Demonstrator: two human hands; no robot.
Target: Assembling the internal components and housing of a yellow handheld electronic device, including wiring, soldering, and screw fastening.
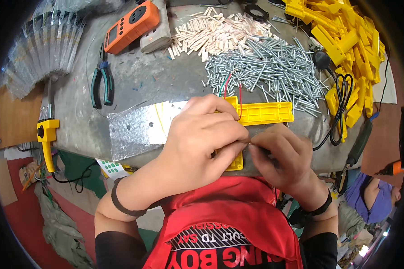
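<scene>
My left hand (204, 136) lies over a yellow plastic handle shell (265, 113) and hides its middle. Its thumb and forefinger are pinched, meeting the fingertips of my right hand (283, 154) just below the shell. My right hand is closed in a pinch too; whatever sits between the fingertips is too small to make out. Thin red wires (241, 101) rise from the shell, close to a green one. A flat, shiny silver piece with dark holes (139, 127) runs from the left to beneath my left hand.
Behind the shell lie heaps of screws (274, 67) and small pale strips (220, 33). Yellow shells (345, 42) and a black cable (343, 101) lie right. Left are pliers (102, 83), an orange meter-like device (132, 27), plastic-wrapped strips (47, 45) and a yellow-handled tool (47, 134).
</scene>
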